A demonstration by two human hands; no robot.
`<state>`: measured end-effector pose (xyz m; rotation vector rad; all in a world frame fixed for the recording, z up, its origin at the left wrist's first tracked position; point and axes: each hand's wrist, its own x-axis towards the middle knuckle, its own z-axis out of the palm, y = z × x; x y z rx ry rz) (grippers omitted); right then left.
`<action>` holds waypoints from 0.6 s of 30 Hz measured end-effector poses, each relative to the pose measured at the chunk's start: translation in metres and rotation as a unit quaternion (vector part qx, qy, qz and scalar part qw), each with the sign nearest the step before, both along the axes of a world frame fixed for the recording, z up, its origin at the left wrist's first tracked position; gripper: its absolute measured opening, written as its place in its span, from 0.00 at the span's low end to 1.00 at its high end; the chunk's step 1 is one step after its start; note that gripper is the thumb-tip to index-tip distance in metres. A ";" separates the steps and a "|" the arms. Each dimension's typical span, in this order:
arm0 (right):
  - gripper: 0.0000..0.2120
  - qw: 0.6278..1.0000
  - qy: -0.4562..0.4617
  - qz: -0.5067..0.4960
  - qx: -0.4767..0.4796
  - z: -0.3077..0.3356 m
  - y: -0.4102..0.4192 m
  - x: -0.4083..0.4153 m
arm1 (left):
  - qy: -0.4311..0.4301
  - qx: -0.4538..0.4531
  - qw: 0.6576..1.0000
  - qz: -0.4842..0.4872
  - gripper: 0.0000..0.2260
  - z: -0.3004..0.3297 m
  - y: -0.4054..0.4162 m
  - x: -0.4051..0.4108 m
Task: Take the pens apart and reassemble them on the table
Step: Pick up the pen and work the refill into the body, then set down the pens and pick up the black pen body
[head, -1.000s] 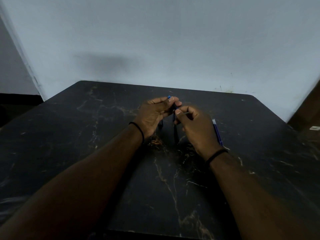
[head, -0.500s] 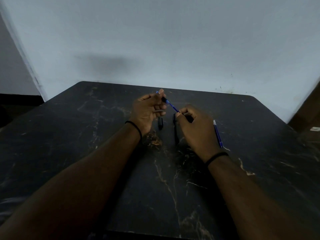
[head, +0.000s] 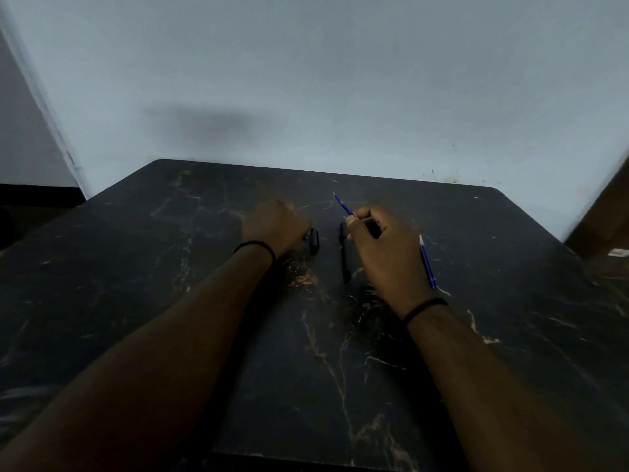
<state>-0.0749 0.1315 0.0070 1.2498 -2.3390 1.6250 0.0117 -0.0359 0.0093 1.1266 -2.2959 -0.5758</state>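
My right hand pinches a thin blue refill between thumb and forefinger, its tip pointing up and to the left. My left hand is blurred and low over the table, its fingers next to a short black pen piece; whether it holds anything is hidden. A long black pen barrel lies on the table between my hands. A second blue refill with a white end lies just right of my right hand.
The dark marbled table stands against a pale wall. Its far edge runs close behind my hands, and its front edge is just below my forearms. A brown object stands at the right.
My hands have pulled apart. The left hand let go of the refill's far end and dropped leftward to the table beside the short black piece. The right hand keeps the refill.
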 end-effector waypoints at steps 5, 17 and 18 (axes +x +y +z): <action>0.10 1.000 0.005 0.004 0.003 0.002 0.001 0.000 | -0.091 -0.021 0.995 0.020 0.14 -0.001 -0.001 0.003; 0.07 0.996 -0.050 0.000 -0.070 0.001 -0.004 -0.001 | 0.155 -0.074 0.985 -0.022 0.23 0.002 0.011 0.000; 0.07 0.994 -0.059 -0.008 -0.087 0.001 -0.005 -0.002 | 0.201 -0.082 0.975 -0.051 0.22 0.003 0.017 -0.002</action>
